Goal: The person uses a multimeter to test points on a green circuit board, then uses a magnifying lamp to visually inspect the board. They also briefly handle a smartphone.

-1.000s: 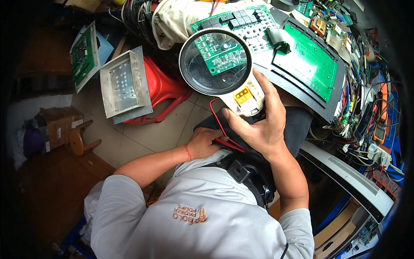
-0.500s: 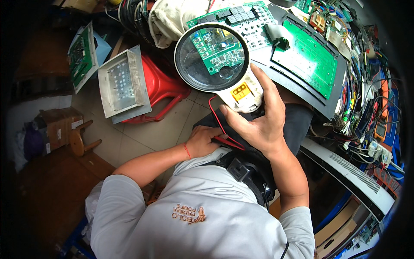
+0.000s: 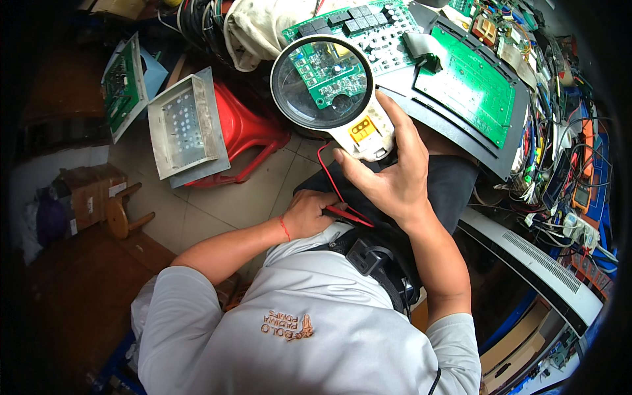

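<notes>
My right hand (image 3: pixel 397 174) grips the short white handle of a magnifying glass (image 3: pixel 360 136), thumb on one side and fingers on the other. Its round, dark-rimmed lens is over the near left part of a green circuit board (image 3: pixel 388 46), whose parts show through the glass. Low by my lap, my left hand (image 3: pixel 311 214) is closed round a red and black test probe (image 3: pixel 345 214). A thin red lead (image 3: pixel 327 172) loops up from near my lap toward the magnifier's underside, where its far end is hidden.
A second green board (image 3: pixel 471 89) lies on a dark panel to the right, beside tangled wires (image 3: pixel 536 145) and an orange multimeter (image 3: pixel 582 194). On the left, a metal housing (image 3: pixel 187 125) rests on a red stool (image 3: pixel 250 135). Pale cloth (image 3: pixel 257 33) lies behind.
My right hand and the magnifying glass have shifted slightly up and to the left. My left hand stays in place with the test probe.
</notes>
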Motion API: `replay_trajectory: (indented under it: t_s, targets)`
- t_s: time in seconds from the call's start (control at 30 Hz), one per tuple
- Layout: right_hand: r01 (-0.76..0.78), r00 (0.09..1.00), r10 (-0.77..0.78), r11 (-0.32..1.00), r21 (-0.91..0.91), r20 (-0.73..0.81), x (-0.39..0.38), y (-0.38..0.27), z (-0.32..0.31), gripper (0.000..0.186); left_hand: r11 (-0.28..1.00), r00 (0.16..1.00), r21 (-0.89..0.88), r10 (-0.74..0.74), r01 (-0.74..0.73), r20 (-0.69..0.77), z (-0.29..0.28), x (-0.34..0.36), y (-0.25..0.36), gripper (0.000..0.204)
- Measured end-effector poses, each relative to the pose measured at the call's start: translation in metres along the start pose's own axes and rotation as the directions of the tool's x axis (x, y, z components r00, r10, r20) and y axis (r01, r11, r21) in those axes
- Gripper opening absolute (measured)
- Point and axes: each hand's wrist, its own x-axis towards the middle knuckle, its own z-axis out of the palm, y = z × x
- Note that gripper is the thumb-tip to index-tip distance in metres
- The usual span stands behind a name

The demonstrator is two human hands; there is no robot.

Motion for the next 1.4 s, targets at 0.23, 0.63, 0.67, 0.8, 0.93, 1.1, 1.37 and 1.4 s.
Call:
replay_trajectory:
  t_s: [0.23, 0.63, 0.67, 0.8, 0.93, 1.1, 1.37, 1.4]
  targets:
    - [0.004, 1.0, -0.004, 0.999, -0.033, -0.005, -0.003, 0.011, 0.005, 0.084, 0.999, 0.999, 0.014, -0.029, 0.029, 0.021, -0.004, 0.001, 0.005, 0.017]
    - [0.061, 0.997, -0.059, 0.998, -0.027, 0.048, -0.003, -0.016, -0.011, 0.092, 0.996, 0.995, -0.023, 0.088, -0.089, -0.054, 0.001, 0.0, -0.001, 0.012]
    - [0.033, 0.998, -0.034, 0.999, 0.02, 0.049, -0.003, -0.019, -0.012, 0.091, 0.995, 0.994, -0.04, 0.093, -0.095, -0.06, 0.001, 0.0, -0.002, 0.011]
    - [0.127, 0.991, -0.127, 0.992, 0.008, -0.029, -0.001, -0.027, -0.017, 0.087, 0.996, 0.996, -0.053, 0.071, -0.074, -0.048, 0.004, -0.001, -0.008, 0.008]
    - [0.1, 0.993, -0.103, 0.993, 0.059, 0.053, -0.005, -0.037, -0.028, 0.095, 0.996, 0.995, -0.032, 0.077, -0.079, -0.06, 0.015, -0.002, -0.024, 0.013]
    - [0.109, 0.991, -0.116, 0.99, 0.093, 0.072, -0.01, -0.045, -0.036, 0.098, 0.99, 0.99, -0.089, 0.101, -0.11, -0.098, 0.028, -0.005, -0.042, 0.013]
    - [0.103, 0.992, -0.109, 0.99, 0.091, 0.061, -0.008, -0.041, -0.032, 0.095, 0.995, 0.991, -0.064, 0.075, -0.082, -0.109, 0.02, -0.004, -0.028, 0.012]
    - [0.09, 0.993, -0.096, 0.992, 0.087, 0.064, -0.008, -0.039, -0.031, 0.094, 0.996, 0.991, -0.022, 0.086, -0.089, -0.104, 0.018, -0.003, -0.024, 0.01]
